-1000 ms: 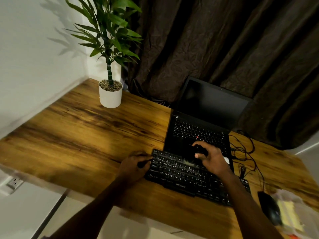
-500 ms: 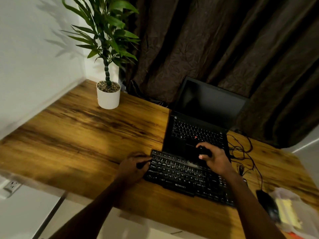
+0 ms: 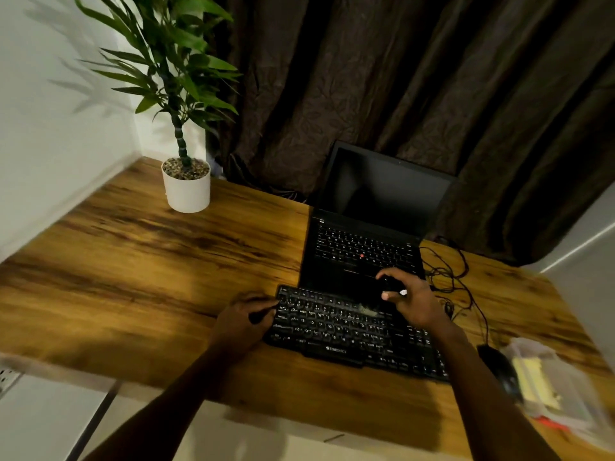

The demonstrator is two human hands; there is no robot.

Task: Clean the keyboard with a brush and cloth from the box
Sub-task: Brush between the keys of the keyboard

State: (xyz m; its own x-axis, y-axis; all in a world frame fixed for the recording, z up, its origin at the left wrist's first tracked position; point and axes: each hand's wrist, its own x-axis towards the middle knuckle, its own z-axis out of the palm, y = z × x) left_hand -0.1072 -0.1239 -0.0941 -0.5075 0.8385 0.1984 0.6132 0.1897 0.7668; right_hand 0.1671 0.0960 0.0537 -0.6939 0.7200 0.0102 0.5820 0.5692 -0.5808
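A black keyboard lies on the wooden desk, just in front of an open black laptop. My left hand grips the keyboard's left end, thumb on its edge. My right hand is closed on a dark-handled brush over the keyboard's back rows. Its pale bristles touch the keys. At the far right a clear plastic box holds a yellow cloth.
A black mouse lies between the keyboard and the box. Its cable and other wires are tangled right of the laptop. A potted plant stands at the back left. Behind the desk hangs a dark curtain.
My right hand with the brush has shifted to the right along the keyboard's back rows. My left hand has stayed on the keyboard's left end.
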